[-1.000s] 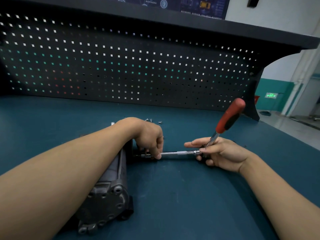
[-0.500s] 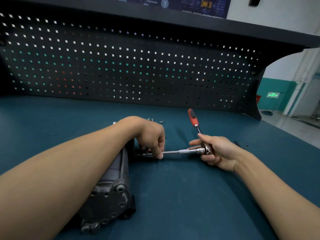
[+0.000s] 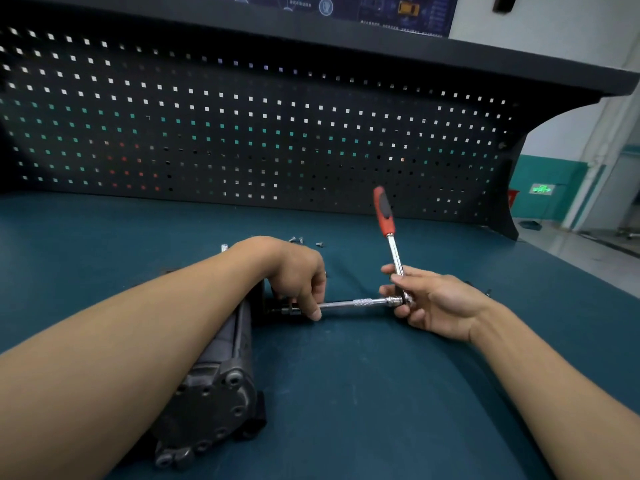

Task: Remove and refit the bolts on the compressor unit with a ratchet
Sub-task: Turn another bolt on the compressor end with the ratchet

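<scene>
Several small loose bolts (image 3: 300, 240) lay on the teal tabletop (image 3: 346, 393) just beyond my left wrist. The dark grey cast-metal compressor unit (image 3: 214, 393) lay on its side under my left forearm. My left hand (image 3: 298, 275) curled over its far end, thumb and fingers pinching the long chrome extension bar (image 3: 353, 302) where it met the unit. My right hand (image 3: 436, 303) gripped the head of the chrome ratchet with the red-and-black handle (image 3: 394, 251), fingers wrapped round it, the handle pointing up toward the black pegboard (image 3: 242, 133).
</scene>
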{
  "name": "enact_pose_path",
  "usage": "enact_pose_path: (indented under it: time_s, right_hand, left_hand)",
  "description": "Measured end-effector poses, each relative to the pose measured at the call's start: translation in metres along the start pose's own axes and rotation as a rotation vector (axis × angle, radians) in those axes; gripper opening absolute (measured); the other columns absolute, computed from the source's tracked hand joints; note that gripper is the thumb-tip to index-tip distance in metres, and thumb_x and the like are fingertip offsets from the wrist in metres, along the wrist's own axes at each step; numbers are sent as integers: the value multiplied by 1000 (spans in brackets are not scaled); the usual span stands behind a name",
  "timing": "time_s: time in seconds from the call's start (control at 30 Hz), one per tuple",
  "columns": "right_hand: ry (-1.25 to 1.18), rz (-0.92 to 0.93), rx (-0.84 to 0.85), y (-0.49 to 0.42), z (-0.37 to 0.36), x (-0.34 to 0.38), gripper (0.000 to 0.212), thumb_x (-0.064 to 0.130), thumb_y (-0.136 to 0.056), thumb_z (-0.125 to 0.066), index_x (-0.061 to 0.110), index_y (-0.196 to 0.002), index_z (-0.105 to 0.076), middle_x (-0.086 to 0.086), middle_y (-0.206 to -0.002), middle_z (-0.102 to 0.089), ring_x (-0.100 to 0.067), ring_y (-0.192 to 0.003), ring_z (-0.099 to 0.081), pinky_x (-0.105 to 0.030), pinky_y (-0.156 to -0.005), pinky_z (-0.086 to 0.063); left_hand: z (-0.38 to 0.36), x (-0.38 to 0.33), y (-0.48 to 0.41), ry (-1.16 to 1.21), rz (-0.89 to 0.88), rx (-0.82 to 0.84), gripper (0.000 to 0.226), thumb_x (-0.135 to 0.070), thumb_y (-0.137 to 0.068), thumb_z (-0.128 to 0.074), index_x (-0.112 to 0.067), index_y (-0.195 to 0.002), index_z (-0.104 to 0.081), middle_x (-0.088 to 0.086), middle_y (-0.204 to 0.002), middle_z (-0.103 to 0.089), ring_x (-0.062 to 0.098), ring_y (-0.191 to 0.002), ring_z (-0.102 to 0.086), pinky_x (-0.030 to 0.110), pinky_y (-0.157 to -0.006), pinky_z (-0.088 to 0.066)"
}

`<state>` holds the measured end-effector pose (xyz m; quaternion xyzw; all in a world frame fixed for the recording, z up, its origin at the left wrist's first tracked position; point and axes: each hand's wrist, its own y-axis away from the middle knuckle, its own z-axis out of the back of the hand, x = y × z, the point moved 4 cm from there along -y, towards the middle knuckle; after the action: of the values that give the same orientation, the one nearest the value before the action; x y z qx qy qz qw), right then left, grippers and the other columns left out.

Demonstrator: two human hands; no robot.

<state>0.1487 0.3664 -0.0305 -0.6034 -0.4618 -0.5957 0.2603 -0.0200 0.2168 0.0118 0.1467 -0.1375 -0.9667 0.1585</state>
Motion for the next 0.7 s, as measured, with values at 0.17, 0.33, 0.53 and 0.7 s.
enact_pose_path:
  time_s: [0.17, 0.33, 0.53, 0.7]
  right_hand:
    - [5, 64, 65, 1, 6, 1, 25, 1, -72, -70, 21, -83, -80, -6, -96, -74, -23, -63, -60, -20, -46, -44]
    - [107, 169, 145, 5, 8, -1, 33, -17, -66, -64, 15, -65, -75, -5, -104, -72, -19, -73, -65, -22, -54, -48]
    - [106, 154, 136, 5, 5, 0, 34, -14, -63, -64, 17, -66, -76, 0, -106, -74, -17, -70, -63, -20, -51, -46]
    - [133, 137, 159, 7, 2, 1, 42, -11, -64, -64, 17, -89, -82, -4, -106, -71, -13, -70, -63, -17, -53, -45]
  left_hand:
    - [1, 0, 0, -56, -3, -30, 21, -35, -78, -85, -27, -89, -68, -14, -76, -65, 8, -71, -58, 26, -72, -50]
    - [1, 0, 2, -71, 2, -31, 18, -36, -81, -82, -27, -93, -72, -9, -87, -70, 11, -79, -62, 21, -67, -47]
    - [0, -1, 1, -91, 17, -12, 13, -37, -84, -79, -29, -86, -69, 1, -101, -75, 25, -97, -70, 30, -81, -54]
    - [0, -1, -1, -100, 9, -19, 18, -36, -82, -81, -27, -79, -67, 5, -99, -76, 30, -97, -71, 30, -78, -54]
